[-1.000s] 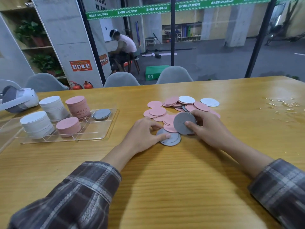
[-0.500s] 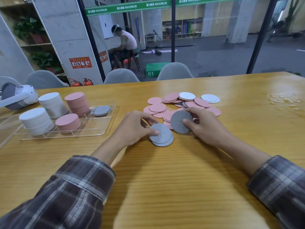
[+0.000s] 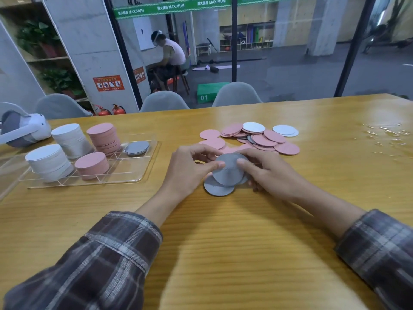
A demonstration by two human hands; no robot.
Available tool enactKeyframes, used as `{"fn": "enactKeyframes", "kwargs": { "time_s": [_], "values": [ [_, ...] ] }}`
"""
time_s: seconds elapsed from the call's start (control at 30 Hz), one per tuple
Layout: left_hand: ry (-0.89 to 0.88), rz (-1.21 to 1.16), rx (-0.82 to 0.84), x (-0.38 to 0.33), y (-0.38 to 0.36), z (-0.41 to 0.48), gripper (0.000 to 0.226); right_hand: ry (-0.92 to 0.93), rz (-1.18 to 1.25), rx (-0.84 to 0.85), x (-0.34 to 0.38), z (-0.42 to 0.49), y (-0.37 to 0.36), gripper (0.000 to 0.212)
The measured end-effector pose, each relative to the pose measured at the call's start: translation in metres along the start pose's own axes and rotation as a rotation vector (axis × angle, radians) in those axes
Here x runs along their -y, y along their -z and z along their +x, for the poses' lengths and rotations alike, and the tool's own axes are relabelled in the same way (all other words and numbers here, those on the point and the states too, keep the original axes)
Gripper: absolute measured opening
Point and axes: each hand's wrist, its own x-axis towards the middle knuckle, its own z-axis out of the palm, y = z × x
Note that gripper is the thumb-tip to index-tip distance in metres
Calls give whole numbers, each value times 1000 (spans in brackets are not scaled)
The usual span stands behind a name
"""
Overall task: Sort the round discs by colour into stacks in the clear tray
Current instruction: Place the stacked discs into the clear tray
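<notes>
Both hands meet over a small fan of grey discs [image 3: 226,173]. The left hand [image 3: 190,168] has its thumb tip on the top disc's left edge, with its fingers curled round the far side. The right hand [image 3: 268,174] has its thumb on the disc's right face and its fingers tucked beneath, so each hand pinches the fan. The lowest disc juts out toward the person; I cannot tell whether it rests on the table [image 3: 245,253].

Just beyond the grip, and a little to its right, lies the loose pile [image 3: 264,139], mostly pink with two white discs on top and two more at its right end. Well to the left of the grip sits the tray [image 3: 125,173], holding two white stacks [image 3: 67,139], two pink stacks [image 3: 104,139] and a low grey stack [image 3: 136,148] in the compartment nearest the hands. Left of the tray lies a headset [image 3: 22,128].
</notes>
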Motion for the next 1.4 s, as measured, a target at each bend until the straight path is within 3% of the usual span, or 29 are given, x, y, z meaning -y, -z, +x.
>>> {"fn": "enactKeyframes", "kwargs": {
  "time_s": [0.23,0.37,0.5,0.73,0.9,1.13,1.4],
  "values": [
    [-44,108,1,-3,-3,-1,19,47,-61,-12,-3,3,-1,24],
    [-8,341,216,-1,8,-2,20,-10,-84,-123,-8,4,7,25],
    [29,432,366,-1,17,-4,40,-61,-97,-148,-11,5,10,22],
    [28,356,383,-4,18,-1,58,-45,-161,-168,-9,2,8,28],
    [54,121,395,-9,22,1,54,-34,-166,-163,-7,2,7,27],
    [-6,-14,188,-6,18,2,41,-8,-110,-55,-4,1,4,26],
    [-74,97,30,-3,-1,-5,31,-19,7,2,1,0,-2,25]
  ]
}}
